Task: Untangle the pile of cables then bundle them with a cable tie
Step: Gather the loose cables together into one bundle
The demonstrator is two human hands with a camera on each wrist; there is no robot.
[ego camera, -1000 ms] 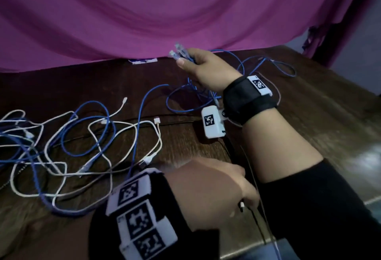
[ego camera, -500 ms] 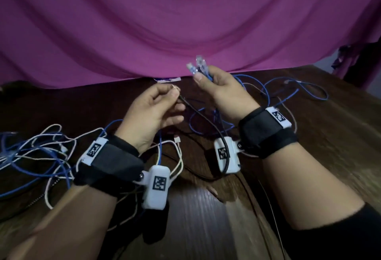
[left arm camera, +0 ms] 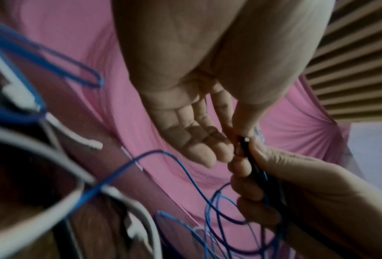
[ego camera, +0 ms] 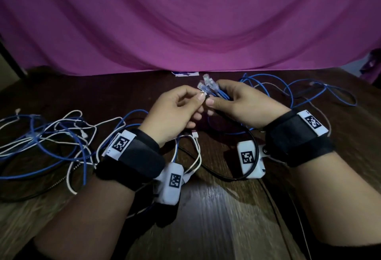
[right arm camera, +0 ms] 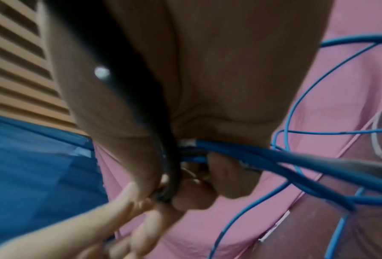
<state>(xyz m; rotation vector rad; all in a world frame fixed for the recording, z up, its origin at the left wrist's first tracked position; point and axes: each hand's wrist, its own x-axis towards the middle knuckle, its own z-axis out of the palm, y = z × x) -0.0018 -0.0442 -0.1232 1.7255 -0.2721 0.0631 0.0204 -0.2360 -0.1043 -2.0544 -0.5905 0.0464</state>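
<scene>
My right hand [ego camera: 216, 94] grips a bunch of blue cables [right arm camera: 241, 150] just below their clear plugs [ego camera: 206, 84], held above the dark wooden table [ego camera: 216, 218]. My left hand [ego camera: 201, 97] pinches the tip of a black cable [left arm camera: 245, 140] between thumb and forefinger and holds it against the right thumb, beside the blue plugs. The black cable [ego camera: 254, 152] hangs from the hands, drapes over the right wrist camera and loops back across the table. In the right wrist view it runs through the curled right fingers [right arm camera: 194, 191] with the blue ones.
A tangle of white and blue cables [ego camera: 51, 136] lies on the table's left side. Loose blue loops [ego camera: 309, 90] spread to the right behind my right hand. A pink cloth [ego camera: 185, 22] hangs along the far edge, with a small white card [ego camera: 185, 73] at its foot.
My left hand picked up the black cable's end near the front edge, lifted it and carried it right until it met my right hand. The right hand kept its grip on the blue cables.
</scene>
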